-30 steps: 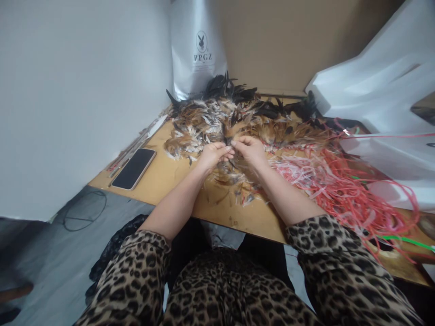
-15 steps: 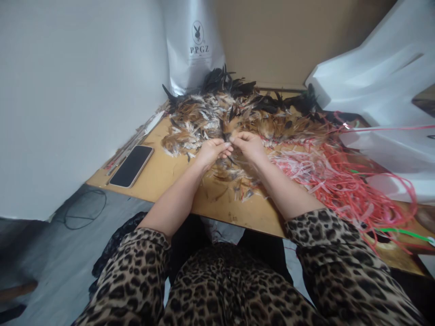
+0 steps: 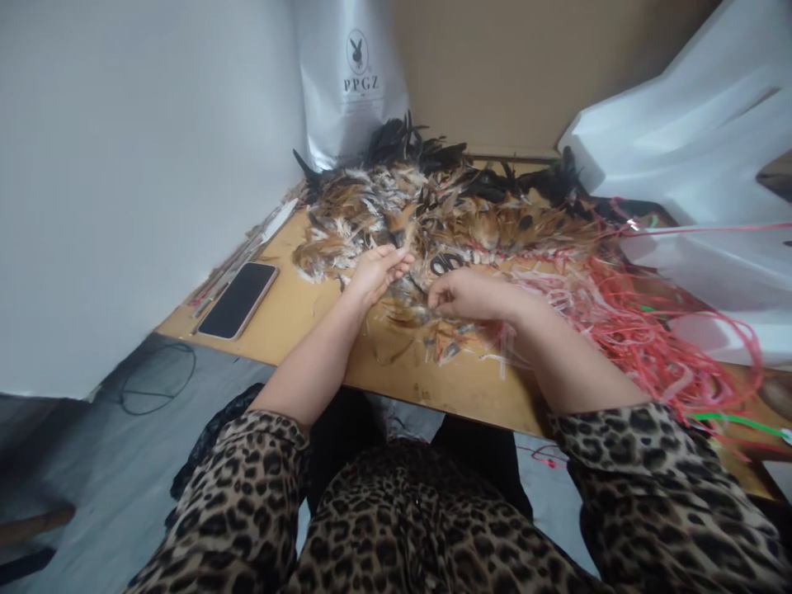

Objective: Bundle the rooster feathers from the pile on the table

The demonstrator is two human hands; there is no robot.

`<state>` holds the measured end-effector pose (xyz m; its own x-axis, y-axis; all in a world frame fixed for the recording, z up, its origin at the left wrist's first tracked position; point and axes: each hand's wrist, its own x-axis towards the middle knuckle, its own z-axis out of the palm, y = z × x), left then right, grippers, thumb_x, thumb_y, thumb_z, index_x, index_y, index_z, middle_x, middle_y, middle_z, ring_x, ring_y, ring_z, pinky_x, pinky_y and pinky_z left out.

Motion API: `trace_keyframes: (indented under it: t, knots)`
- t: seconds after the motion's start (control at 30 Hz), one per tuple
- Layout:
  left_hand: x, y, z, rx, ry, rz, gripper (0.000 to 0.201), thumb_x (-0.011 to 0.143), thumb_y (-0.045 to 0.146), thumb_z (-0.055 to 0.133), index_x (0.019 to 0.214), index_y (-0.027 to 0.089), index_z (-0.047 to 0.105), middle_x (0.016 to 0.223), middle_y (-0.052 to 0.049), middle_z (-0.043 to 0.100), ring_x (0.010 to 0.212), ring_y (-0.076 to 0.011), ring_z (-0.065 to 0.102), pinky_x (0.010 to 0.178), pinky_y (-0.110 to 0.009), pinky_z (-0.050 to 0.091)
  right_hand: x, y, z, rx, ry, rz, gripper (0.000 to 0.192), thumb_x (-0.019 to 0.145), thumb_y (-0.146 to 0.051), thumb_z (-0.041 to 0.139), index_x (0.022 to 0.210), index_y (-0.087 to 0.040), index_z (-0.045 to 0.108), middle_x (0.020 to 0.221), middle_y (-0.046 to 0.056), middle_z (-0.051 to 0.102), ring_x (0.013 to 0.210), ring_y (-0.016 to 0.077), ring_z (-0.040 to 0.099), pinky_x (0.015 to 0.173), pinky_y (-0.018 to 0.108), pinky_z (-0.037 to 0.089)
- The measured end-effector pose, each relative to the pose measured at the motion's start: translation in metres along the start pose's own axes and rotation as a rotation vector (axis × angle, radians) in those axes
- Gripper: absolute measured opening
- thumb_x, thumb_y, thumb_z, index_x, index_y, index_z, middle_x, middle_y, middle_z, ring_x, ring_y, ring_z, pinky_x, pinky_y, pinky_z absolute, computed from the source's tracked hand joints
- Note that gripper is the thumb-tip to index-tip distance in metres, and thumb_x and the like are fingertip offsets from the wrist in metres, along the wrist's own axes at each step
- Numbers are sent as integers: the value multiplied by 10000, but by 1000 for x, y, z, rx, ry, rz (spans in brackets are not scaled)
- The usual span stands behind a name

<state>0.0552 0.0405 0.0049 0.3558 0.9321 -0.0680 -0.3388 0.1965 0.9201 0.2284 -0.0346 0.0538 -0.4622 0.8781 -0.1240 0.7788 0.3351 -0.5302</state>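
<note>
The left hand (image 3: 379,272) pinches a feather tuft at frame centre; the right hand (image 3: 465,295), just below, rests curled on loose feathers (image 3: 426,214), grip unclear. A careless tug could snag the red strips (image 3: 619,322) at right and scatter the pile.

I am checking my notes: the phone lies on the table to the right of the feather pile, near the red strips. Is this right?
Not quite. In the head view the phone lies on the table left of the feather pile, near the white wall; the red strips are on the right.
</note>
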Motion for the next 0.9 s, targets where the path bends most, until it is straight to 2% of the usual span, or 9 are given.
trace_keyframes:
  t: [0.13,0.23,0.3,0.4,0.5,0.6,0.73,0.9]
  knots:
    - [-2,1,3,-11,7,-8,134,709,185,670,675,109,564,670,-16,656,490,-12,541,456,-106,386,-1,-15,12,-301,22,29,162,615,-119,585,684,-231,680,725,25,673,648,156,557,561,260,317]
    - [-3,3,5,-3,39,-31,129,708,184,671,683,109,569,682,-18,662,482,-8,538,444,-102,380,-1,-18,13,-363,37,51,130,631,-124,571,628,-214,666,708,44,666,663,167,562,569,267,314]
    - [-4,4,6,-11,53,-37,137,706,190,675,683,110,566,694,-22,666,484,-8,542,444,-101,382,-1,-13,10,-253,62,31,101,629,-134,584,595,-204,648,632,19,638,596,139,535,555,255,318]
    - [-3,4,5,-36,45,-19,146,704,197,678,683,113,560,696,-22,669,489,-12,549,448,-101,389,0,1,3,122,97,-2,60,634,-202,619,576,-191,623,519,-32,571,481,88,467,506,224,326]
    - [-2,4,3,-44,19,-5,122,719,189,663,697,113,570,694,-20,671,497,-13,555,446,-95,388,3,15,-2,541,121,34,182,632,-340,669,588,-169,623,529,-19,596,447,76,469,455,207,337]
    - [-1,4,3,-41,5,-21,107,731,180,650,704,111,574,710,-25,678,511,-16,567,447,-93,389,8,22,-2,803,231,107,297,578,-422,729,593,-145,622,612,31,650,465,78,502,440,201,354]
    - [-6,4,8,-24,-30,-86,120,717,180,667,706,100,579,748,-51,689,530,-31,588,455,-101,401,15,22,2,950,423,149,354,529,-443,767,597,-137,603,606,30,640,440,57,462,412,191,315]
    - [-12,1,14,32,-147,-148,132,713,201,673,724,85,610,795,-85,697,559,-52,613,467,-112,413,19,19,7,973,570,115,382,539,-475,755,582,-157,548,445,-40,497,393,52,379,406,202,261]
